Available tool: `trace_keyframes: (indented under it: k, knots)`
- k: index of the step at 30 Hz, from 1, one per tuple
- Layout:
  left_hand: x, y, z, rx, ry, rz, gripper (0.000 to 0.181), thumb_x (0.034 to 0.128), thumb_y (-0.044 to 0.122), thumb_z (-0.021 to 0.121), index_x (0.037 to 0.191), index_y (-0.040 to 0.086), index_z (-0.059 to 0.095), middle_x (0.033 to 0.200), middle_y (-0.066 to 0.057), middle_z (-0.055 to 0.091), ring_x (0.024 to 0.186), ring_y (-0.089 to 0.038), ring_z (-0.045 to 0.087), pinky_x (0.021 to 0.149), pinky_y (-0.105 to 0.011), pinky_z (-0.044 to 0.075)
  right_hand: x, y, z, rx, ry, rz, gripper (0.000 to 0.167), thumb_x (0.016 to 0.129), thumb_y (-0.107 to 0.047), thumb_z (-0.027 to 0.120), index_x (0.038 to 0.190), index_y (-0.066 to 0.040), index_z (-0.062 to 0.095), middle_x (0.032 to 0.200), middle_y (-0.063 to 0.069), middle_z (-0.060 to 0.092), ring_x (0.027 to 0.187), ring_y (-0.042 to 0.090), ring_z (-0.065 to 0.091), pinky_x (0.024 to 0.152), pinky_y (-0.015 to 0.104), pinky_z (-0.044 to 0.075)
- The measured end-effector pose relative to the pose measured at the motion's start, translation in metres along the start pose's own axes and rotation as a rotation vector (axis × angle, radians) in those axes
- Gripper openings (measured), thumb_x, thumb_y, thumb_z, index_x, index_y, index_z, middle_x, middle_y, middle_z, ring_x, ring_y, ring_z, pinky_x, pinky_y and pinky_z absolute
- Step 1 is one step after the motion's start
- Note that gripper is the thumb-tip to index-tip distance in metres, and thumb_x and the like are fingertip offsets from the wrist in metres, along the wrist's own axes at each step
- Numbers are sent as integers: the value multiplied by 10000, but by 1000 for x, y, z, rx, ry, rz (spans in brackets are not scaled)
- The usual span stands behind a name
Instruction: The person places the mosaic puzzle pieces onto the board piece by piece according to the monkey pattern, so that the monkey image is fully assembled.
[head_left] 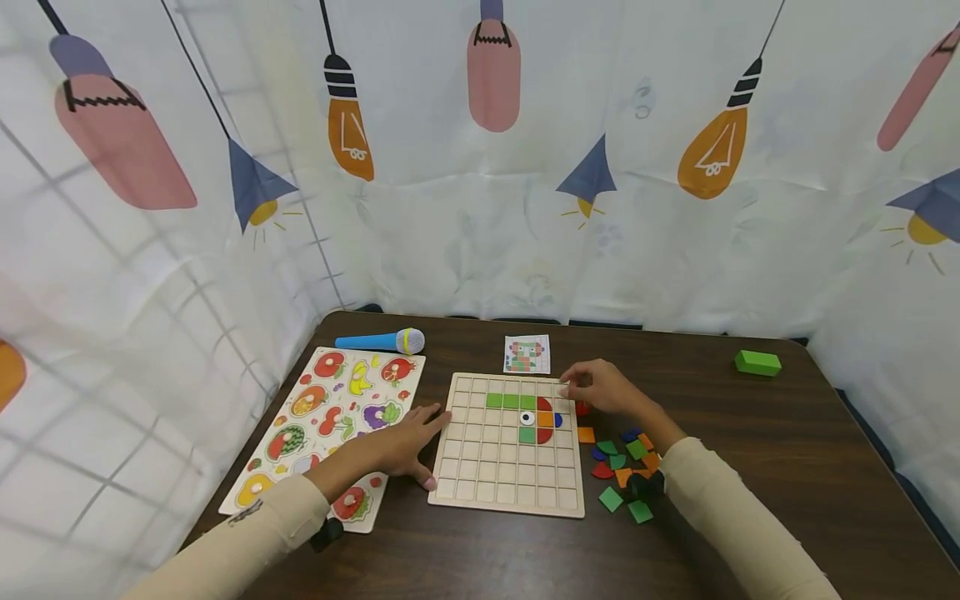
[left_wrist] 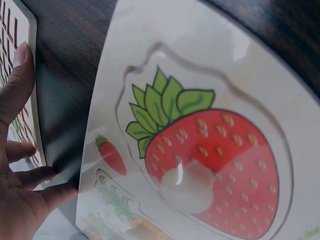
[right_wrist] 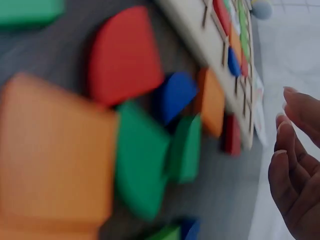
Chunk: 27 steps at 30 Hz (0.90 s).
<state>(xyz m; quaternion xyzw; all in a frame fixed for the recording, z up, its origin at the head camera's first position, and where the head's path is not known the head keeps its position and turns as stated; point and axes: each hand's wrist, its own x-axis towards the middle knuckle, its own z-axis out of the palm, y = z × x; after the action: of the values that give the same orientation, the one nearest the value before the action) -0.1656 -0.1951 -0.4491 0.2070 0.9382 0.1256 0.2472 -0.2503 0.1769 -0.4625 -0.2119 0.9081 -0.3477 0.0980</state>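
A wooden grid board (head_left: 487, 493) lies flat on the table. Along its left edge rests my left hand (head_left: 393, 446), fingers spread, with the thumb by the lower corner. Over the board's upper right corner hovers my right hand (head_left: 603, 387), its fingers loosely bent; in the right wrist view, no piece shows between thumb and fingers. Set in the grid are a row of green squares (head_left: 511, 401), a white eye piece (head_left: 527, 418), orange squares (head_left: 545, 419), red quarter-rounds (head_left: 543, 436) and a blue half-round (head_left: 558, 420). Behind the board lies a printed pattern card (head_left: 527, 354).
Loose coloured pieces (head_left: 611, 499) lie scattered right of the board, some under the right wrist. A fruit puzzle board (head_left: 300, 392) lies at left, partly beneath the left forearm. A blue toy microphone (head_left: 375, 342) stands behind it; a green block (head_left: 757, 362) sits far right.
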Motion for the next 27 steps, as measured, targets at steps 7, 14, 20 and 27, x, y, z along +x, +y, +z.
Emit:
trace_keyframes:
  k: [7, 14, 20, 27]
  knots:
    - [2, -1, 1, 10, -2, -11, 1077, 741, 448, 860, 1595, 173, 264, 1663, -181, 172, 1534, -426, 154, 1155, -614, 326, -22, 19, -4, -44, -23, 91, 245, 923, -205, 738, 1133, -80, 731, 897, 19, 653, 639, 139, 582, 612, 286, 511]
    - [2, -2, 1, 10, -9, -13, 1081, 740, 452, 858, 1596, 171, 260, 1665, -179, 165, 1536, -423, 146, 1160, -612, 319, -31, 24, -3, -171, -74, 77, 338, 926, -291, 737, 1232, -147, 728, 1134, 93, 678, 1037, 274, 599, 929, 505, 510]
    - [1, -2, 0, 12, -9, -9, 1080, 742, 453, 857, 1596, 170, 259, 1665, -178, 166, 1536, -422, 149, 1157, -610, 325, -29, 25, 0, -197, -61, 80, 248, 926, -267, 738, 1144, -148, 749, 1110, 60, 680, 1051, 263, 606, 964, 525, 499]
    - [1, -1, 0, 12, -7, -8, 1075, 746, 448, 856, 1596, 171, 260, 1666, -179, 166, 1536, -426, 149, 1155, -611, 327, -27, 24, 1, -183, -51, 88, 189, 915, -239, 753, 1066, -134, 710, 1007, 18, 662, 923, 189, 592, 877, 449, 533]
